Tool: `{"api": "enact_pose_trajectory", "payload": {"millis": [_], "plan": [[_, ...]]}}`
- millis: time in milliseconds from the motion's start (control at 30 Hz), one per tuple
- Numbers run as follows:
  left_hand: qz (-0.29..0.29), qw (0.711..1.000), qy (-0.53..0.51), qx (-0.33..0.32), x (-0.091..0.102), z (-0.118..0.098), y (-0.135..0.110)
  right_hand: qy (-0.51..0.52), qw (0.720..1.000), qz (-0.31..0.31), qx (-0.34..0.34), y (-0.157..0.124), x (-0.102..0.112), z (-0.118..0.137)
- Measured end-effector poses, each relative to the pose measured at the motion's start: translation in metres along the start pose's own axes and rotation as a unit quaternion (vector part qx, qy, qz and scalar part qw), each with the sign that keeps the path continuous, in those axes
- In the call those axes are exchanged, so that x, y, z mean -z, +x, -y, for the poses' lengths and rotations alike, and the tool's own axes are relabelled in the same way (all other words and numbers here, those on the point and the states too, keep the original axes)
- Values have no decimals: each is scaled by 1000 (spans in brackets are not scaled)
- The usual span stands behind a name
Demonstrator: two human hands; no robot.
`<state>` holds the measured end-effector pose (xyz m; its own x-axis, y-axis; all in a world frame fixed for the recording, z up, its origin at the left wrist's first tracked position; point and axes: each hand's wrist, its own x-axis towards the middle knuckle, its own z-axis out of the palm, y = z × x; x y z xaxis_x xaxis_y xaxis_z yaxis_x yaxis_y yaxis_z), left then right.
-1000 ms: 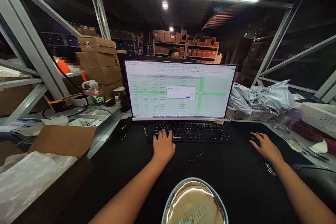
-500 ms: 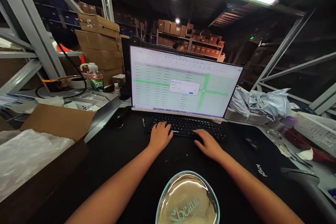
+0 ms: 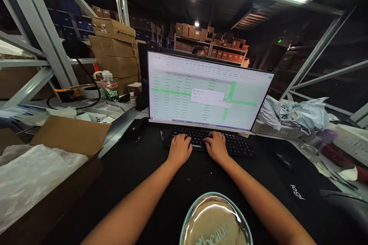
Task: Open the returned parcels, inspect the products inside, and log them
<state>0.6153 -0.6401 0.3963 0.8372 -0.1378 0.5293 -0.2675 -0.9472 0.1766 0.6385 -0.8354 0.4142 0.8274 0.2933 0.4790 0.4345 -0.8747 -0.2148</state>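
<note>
I record my left hand [image 3: 179, 150] and right hand [image 3: 216, 147] open, grasping nothing, on the black plastic keyboard [image 3: 240, 146], a light, stiff slab best lifted by its long edges.

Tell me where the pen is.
In the head view, the pen lies on the black desk mat just left of the keyboard, between it and a black mouse, close to the left hand.

One head-worn camera looked forward and down from close above the keyboard [image 3: 211, 142], facing the monitor [image 3: 207, 92] straight ahead, its wide view bending the frame edges and reaching the warehouse shelving [image 3: 211, 46] at upper centre, beyond the monitor.
</note>
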Motion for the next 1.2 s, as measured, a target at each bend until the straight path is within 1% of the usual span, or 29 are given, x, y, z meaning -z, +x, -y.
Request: {"api": "enact_pose_trajectory", "payload": {"millis": [233, 433, 500, 633, 833, 967, 1033, 1100, 1133, 1200], "plan": [[-4, 1000, 5, -3, 1, -1, -1, -8, 1000, -8, -24, -3, 5, 2], [-4, 1000, 6, -5, 0, 0, -1, 23, 999, 36, 14, 1, -6, 4], [-3, 1000, 5, -8, 0, 0, -1, 28, 999, 42, 18, 4, -8, 3], [-1, 1000, 6, -8, 2, -1, -1, 33, 998, 44, 22, 8, -9, 1], [7, 1000, 13, -10, 4, 0, -1, 14, 999, 28, 24, 5, -9, 3], [12, 1000, 16, -16, 6, 1, 0, 10, 999, 35, 26, 4, -8, 0], [13, 1000, 18, -19, 7, 1, 0, 2, 999, 41, 22, 7, -3, -9], [13, 999, 20, -24, 9, 1, -1, -11, 999, 39, 11, 11, 9, -30], [14, 999, 21, -27, 10, 2, -2, -20, 999, 32, -1, 13, 18, -45], [13, 999, 22, -32, 11, 2, -4, -40, 998, 14, -39, 12, 42, -86]]}}
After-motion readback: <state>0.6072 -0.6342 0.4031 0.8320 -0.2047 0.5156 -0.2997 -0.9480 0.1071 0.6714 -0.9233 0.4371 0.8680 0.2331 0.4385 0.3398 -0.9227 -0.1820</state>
